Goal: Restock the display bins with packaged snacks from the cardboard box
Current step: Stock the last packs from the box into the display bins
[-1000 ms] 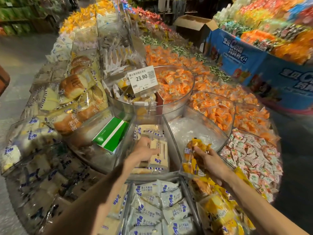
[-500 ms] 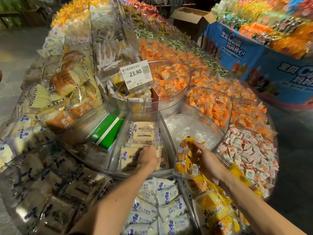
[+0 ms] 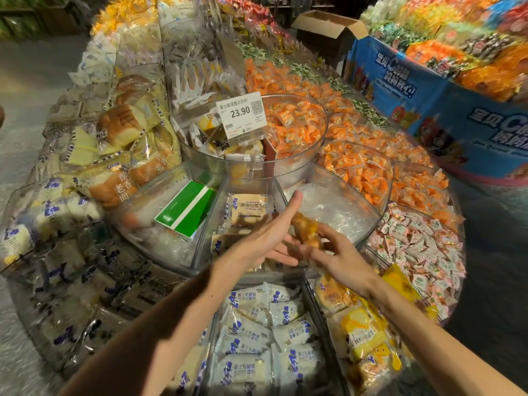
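Two hands meet above a clear wedge bin (image 3: 213,224). The right hand (image 3: 340,258) pinches a blurred yellow snack packet (image 3: 306,228). The left hand (image 3: 265,238), fingers straight and thumb raised, is just beside it. An open cardboard box (image 3: 325,27) stands well apart behind.

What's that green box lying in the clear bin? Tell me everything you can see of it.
The green box is a flat, closed carton, seemingly cardboard, green with one white stripe and small white print near a corner. It lies tilted in a clear plastic compartment next to the bread packets. No hand touches it.
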The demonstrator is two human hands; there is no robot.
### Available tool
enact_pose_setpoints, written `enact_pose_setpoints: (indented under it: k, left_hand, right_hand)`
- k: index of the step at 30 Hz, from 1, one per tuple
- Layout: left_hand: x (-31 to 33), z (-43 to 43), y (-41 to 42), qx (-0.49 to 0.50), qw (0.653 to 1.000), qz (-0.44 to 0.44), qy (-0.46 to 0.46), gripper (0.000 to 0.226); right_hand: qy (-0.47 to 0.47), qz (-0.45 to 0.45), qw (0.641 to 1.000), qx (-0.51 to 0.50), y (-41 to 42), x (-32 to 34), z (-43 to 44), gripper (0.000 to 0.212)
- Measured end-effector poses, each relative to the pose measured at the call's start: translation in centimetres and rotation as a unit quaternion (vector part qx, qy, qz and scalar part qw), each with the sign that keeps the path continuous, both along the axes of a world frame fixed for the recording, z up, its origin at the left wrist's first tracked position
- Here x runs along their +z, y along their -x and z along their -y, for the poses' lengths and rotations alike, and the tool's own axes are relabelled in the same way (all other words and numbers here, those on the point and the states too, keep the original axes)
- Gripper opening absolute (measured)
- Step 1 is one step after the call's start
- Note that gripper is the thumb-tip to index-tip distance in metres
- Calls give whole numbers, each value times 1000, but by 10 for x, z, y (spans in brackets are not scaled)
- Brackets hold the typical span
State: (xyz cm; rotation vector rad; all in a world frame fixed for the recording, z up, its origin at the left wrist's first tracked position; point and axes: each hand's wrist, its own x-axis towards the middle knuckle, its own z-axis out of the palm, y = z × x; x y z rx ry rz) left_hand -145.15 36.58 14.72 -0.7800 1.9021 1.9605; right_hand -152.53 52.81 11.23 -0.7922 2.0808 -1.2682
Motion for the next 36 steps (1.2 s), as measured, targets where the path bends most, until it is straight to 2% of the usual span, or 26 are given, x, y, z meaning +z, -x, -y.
enact_pose_setpoints:
  k: [2,4,5,8,11,13,14,16,19,24,27,32,34,36]
  left_hand:
    - [3,-7,1,30,999,-20,12,84]
    - [-2,-18,3,62,997,-51,10,46]
    - [-6,-25,4,74,995,-64,-7,37]
    - [-16,-43,5,69,993,-84,-53,38]
    - [-34,-62,1,78,986,-77,-129,40]
    - [-54,-79,-2,94,985,-64,-128,41]
    - [-66,-87,-3,106,988,-55,-97,42]
    - [-92,-99,-2,127,991,-28,28,39]
    - [-122,-109,2,125,970,31,204,43]
    - [-146,-121,1,103,936,117,317,53]
    - [-145,-127,-1,113,924,115,348,58]
    - [-130,-133,-9,54,891,134,431,65]
    - [-126,-129,-11,45,891,128,434,60]
    - [-118,-116,-15,47,892,87,442,38]
  right_hand:
    - [-3,-22,999,49,0,8,-14,54]
    - [15,-38,998,54,0,16,-30,50]
    - [23,-52,998,27,3,15,-40,51]
    - [19,-21,995,-94,19,9,-68,62]
    - [1,85,989,-119,38,0,-88,41]
    - [-36,70,993,-90,53,-16,-97,31]
    - [-63,35,995,-74,59,-26,-99,31]
    - [-114,-61,991,-32,69,-47,-98,31]
    - [-157,-161,973,51,79,-70,-90,30]
    - [-208,-196,952,114,81,-81,-84,30]
    - [-211,-208,948,114,79,-83,-86,35]
    - [-226,-217,940,136,80,-80,-93,41]
    - [-227,-238,933,145,79,-73,-95,42]
    - [-212,-270,929,140,75,-60,-94,41]
